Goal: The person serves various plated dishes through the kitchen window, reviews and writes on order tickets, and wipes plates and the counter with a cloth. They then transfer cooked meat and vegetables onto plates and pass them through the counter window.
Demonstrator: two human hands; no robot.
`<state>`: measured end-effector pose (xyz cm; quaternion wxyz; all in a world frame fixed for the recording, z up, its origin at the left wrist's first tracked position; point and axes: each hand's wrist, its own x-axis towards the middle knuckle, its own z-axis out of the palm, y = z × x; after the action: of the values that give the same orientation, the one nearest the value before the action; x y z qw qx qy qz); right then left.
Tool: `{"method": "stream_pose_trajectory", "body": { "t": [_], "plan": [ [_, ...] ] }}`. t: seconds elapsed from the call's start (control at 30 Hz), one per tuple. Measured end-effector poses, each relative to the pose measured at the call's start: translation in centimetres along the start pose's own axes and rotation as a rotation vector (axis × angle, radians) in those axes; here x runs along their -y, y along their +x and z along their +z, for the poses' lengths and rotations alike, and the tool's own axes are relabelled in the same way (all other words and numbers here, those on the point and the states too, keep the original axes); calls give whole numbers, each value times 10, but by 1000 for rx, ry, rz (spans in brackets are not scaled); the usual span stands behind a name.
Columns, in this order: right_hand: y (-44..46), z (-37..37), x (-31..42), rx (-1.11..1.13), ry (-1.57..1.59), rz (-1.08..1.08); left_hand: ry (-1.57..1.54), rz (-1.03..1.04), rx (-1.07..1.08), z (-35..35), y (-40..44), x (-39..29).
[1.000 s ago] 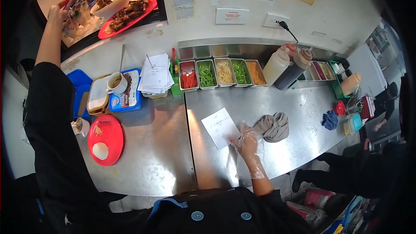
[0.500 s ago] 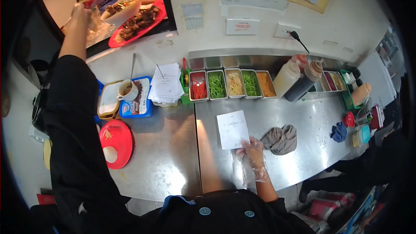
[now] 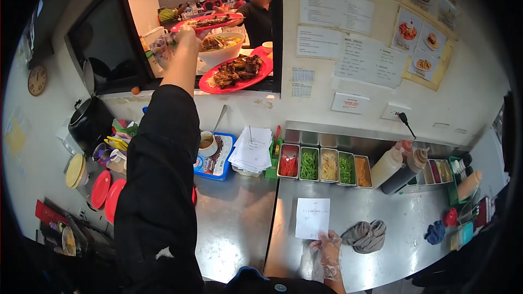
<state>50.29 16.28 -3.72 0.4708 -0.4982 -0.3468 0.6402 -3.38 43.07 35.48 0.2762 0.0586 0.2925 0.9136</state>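
My left hand point(image 3: 187, 37) reaches through the wall window, closed at the near end of a red oval plate of food point(image 3: 210, 22). Across the opening, another person's hand point(image 3: 235, 20) is at the plate's far end. Below are a white bowl of food point(image 3: 229, 46) and a red platter of dark glazed meat point(image 3: 239, 73) on the sill. Over the steel counter, my right hand point(image 3: 328, 247), in a clear plastic glove, pinches the bottom edge of a white paper slip point(image 3: 312, 218) with handwriting on it. A crumpled grey cloth point(image 3: 365, 237) lies just right of that hand.
Along the wall stand trays of cut vegetables point(image 3: 309, 163), squeeze bottles point(image 3: 388, 167) and stacked paper slips point(image 3: 250, 149). A mug point(image 3: 207, 144) rests on a blue tub point(image 3: 220, 158). Red plates point(image 3: 101, 189) are at left, a blue cloth point(image 3: 435, 232) at right.
The view has tilted up and turned left, bringing the other person and the plate in my left hand into view. My right hand still holds the slip over the counter.
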Motion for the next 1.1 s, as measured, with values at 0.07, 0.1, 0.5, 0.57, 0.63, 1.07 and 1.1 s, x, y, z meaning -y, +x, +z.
{"method": "stream_pose_trajectory", "body": {
  "t": [0.07,0.1,0.5,0.57,0.63,1.07,1.1],
  "plan": [
    [-1,1,2,3,-3,0,-4,32,0,2,-4,4],
    [-3,1,3,0,-6,4,-4,59,-2,2,-6,6],
    [-5,22,32,-9,11,24,155,52,782,9,28,19],
    [-3,29,39,17,12,3,366,45,517,22,-44,15],
    [-3,35,48,20,-9,-10,378,60,684,16,-46,30],
    [-11,57,58,133,162,34,770,-594,899,-281,-368,174],
    [-9,58,56,144,129,44,788,-542,891,-284,-365,174]
  ]
}}
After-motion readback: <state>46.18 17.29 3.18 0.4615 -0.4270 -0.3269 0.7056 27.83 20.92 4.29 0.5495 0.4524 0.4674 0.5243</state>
